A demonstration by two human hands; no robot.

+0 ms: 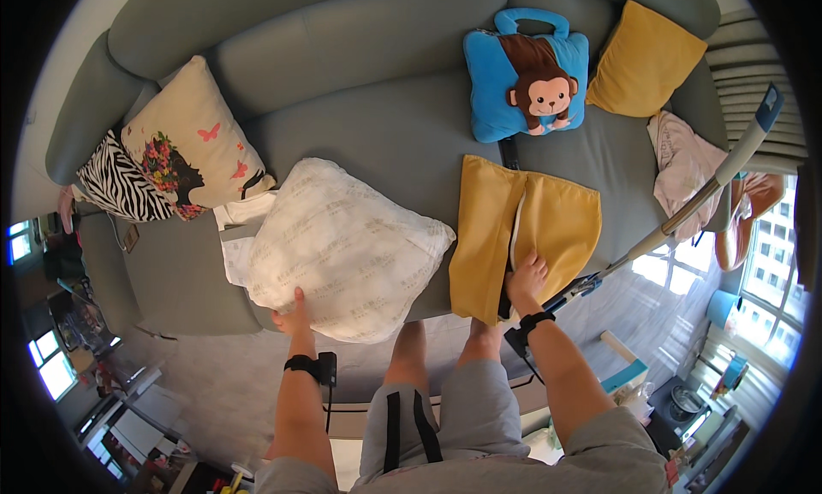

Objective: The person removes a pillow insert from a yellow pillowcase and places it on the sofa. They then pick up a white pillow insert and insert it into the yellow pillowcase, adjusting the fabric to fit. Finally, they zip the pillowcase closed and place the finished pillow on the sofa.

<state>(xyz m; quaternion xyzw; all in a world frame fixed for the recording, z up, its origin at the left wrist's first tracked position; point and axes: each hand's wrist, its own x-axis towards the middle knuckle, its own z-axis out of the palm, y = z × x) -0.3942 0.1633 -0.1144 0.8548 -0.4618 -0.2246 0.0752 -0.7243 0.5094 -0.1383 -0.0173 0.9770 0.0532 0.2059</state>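
Note:
On the grey sofa (385,128) lies a white pillow insert (347,250) printed with faint writing. My left hand (295,314) grips its lower left corner, thumb on top and fingers beneath. To the right, a yellow cushion cover (559,218) lies flat, its long zipper opening running from top to bottom. My right hand (528,277) is at the lower part of that opening, on the cover's edge; its fingertips are partly hidden, and whether they pinch the fabric is unclear.
A blue monkey cushion (526,83) and a yellow cushion (648,60) rest at the back right. Floral (192,141) and zebra-striped (119,179) cushions lie at the left. A long-handled pole (693,205) leans at the right. Pink cloth (681,166) hangs over the sofa's right end.

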